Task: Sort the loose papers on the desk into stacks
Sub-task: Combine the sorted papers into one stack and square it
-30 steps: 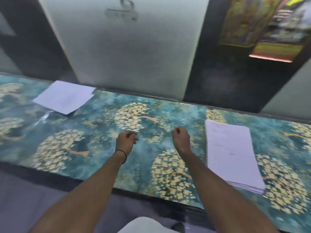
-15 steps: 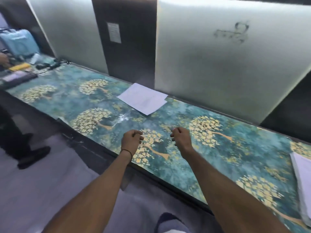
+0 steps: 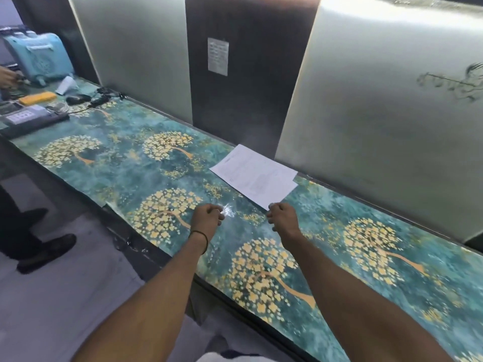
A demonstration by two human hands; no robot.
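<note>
Over the teal tree-patterned desk (image 3: 125,152), the left hand (image 3: 207,218) is curled on nothing and the right hand (image 3: 281,218) is curled at the near corner of the white printed paper sheets (image 3: 254,176) lying by the frosted back panel (image 3: 366,126), grip unconfirmed; advise pinching all sheets together before lifting.

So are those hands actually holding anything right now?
The left hand is curled on nothing. The right hand meets the near corner of the paper on the desk; whether it has a grip there cannot be told.
</note>
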